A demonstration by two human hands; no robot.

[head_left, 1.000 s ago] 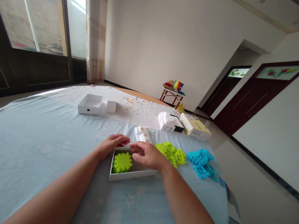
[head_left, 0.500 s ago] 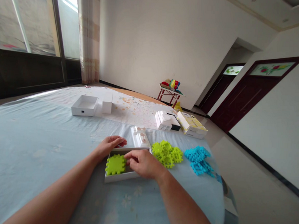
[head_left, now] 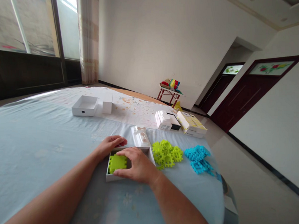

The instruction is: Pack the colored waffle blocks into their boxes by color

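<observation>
A shallow white box (head_left: 109,177) lies on the light blue cloth in front of me. Inside it sits a lime green toothed square tile (head_left: 116,163). My right hand (head_left: 135,166) lies over the box's right half, fingers together and bent down, fingertips at the tile's right edge. My left hand (head_left: 110,144) rests curled on the box's far left corner. Just right of the box is a heap of lime green tiles (head_left: 166,153), and further right a heap of blue tiles (head_left: 198,158).
A small white plastic piece (head_left: 140,136) lies behind the box. Further back stand an open white box (head_left: 84,106), a small white carton (head_left: 107,106), a white device box (head_left: 166,121) and a yellow-white package (head_left: 192,124). The table's edge falls away on the right.
My right hand has slid left and down from the box's far right rim onto the box beside the green tile. The box has turned a little. My left hand has stayed at the corner.
</observation>
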